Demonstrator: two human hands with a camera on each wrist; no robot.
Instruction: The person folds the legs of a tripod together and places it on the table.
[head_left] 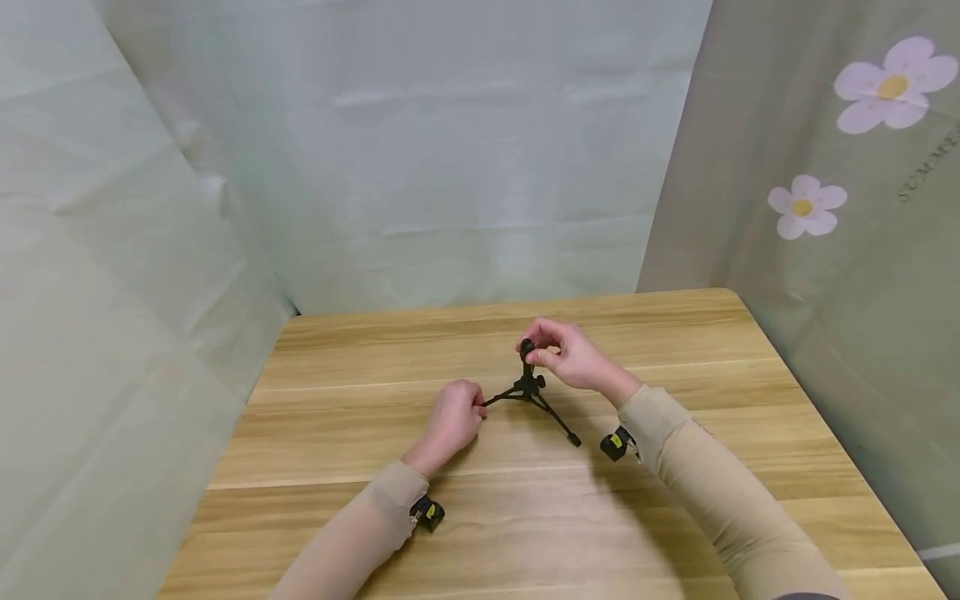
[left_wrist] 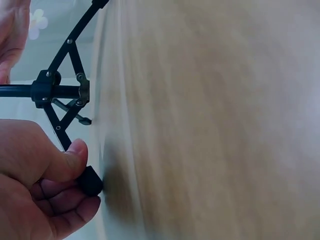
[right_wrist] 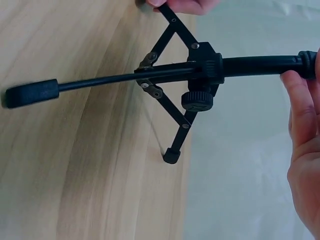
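Note:
A small black tripod [head_left: 528,385] stands with its legs spread on the wooden table. My left hand [head_left: 455,414] pinches one leg near its end; in the left wrist view the thumb and curled fingers close around the leg just above its rubber foot [left_wrist: 90,181]. Up at the top of the column, my right hand [head_left: 572,357] holds the tripod's head [head_left: 527,346] between thumb and fingers. The right wrist view shows the centre column [right_wrist: 262,65], a ridged knob [right_wrist: 197,101] on the collar, and another leg's foot [right_wrist: 32,93] pointing toward the camera.
The wood-grain table [head_left: 300,517] ends at a back edge in front of a pale hanging curtain [head_left: 465,167]. More curtain, printed with flowers [head_left: 802,207], hangs at the right side. Each sleeve cuff carries a small black camera [head_left: 427,512].

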